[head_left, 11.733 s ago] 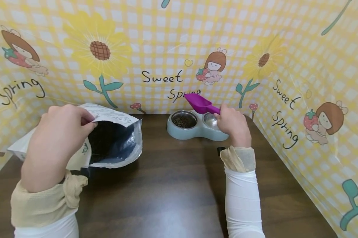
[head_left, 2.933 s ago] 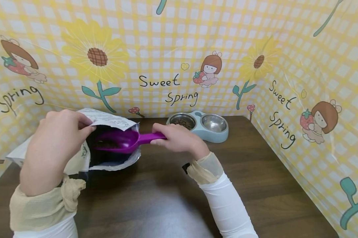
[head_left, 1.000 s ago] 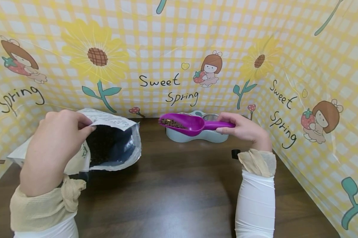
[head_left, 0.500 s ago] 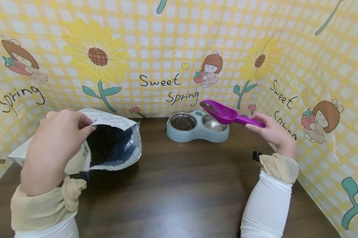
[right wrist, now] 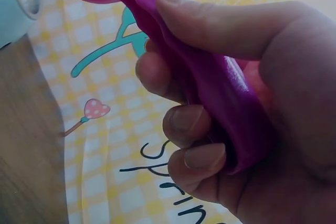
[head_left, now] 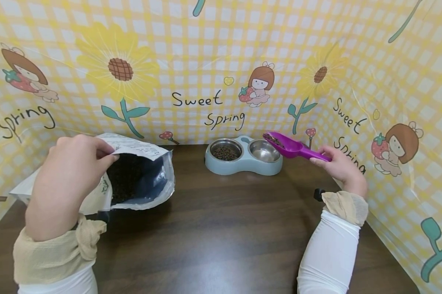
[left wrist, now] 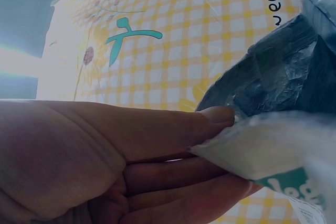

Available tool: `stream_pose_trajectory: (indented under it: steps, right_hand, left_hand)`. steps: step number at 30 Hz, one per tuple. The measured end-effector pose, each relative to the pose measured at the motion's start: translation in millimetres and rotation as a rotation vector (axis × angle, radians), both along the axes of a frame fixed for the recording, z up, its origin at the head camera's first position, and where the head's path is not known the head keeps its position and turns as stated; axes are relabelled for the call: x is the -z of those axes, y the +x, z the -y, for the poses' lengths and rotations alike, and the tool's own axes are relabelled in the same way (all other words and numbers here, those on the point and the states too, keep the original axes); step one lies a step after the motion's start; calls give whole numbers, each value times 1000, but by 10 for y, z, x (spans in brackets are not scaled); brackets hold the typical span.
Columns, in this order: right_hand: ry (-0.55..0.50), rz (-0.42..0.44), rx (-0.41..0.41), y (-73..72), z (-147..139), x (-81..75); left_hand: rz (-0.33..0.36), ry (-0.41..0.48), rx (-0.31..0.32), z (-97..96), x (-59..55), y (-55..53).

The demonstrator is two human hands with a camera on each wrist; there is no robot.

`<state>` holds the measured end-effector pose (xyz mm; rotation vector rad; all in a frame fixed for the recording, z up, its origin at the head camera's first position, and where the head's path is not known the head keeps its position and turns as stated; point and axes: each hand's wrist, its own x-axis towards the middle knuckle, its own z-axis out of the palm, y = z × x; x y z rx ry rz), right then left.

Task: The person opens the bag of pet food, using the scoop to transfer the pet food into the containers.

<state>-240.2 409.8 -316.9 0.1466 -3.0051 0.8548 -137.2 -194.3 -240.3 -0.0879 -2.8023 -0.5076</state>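
My right hand (head_left: pixel 340 169) grips the handle of a purple scoop (head_left: pixel 289 146), its fingers wrapped round it in the right wrist view. Brown kibble (head_left: pixel 273 139) lies at the tip of the scoop, which hangs over the right edge of the pet bowl stand (head_left: pixel 243 165). The stand's left steel bowl holds kibble (head_left: pixel 225 153); its right steel bowl (head_left: pixel 264 152) shows bare metal. On the left, my left hand (head_left: pixel 68 183) pinches the upper edge of an opened foil-lined bag (head_left: pixel 151 179) between thumb and fingers. Dark kibble is visible inside the bag.
A brown wooden table (head_left: pixel 206 232) carries the bag and the bowl stand. Behind and to the right rises a yellow checked cloth (head_left: pixel 191 53) with printed flowers and lettering. The stand is close to the back cloth.
Earlier the scoop was inside the bag, then moved right with kibble, passing in front of the bowls. In the last half second it has lowered slightly rightward. The left hand keeps its place.
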Motion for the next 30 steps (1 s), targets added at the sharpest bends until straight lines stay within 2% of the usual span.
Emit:
stream_pose_trajectory:
  steps: [6,15,30]
  right_hand:
    - [42,1,-9,-12,14,17]
    - [136,6,-16,-4,61,-50]
    - [141,78,25,38,165,-168]
  left_hand:
    - [12,5,0,2,0,3]
    - [9,6,0,9,0,6]
    - [8,9,6,15,2,-1]
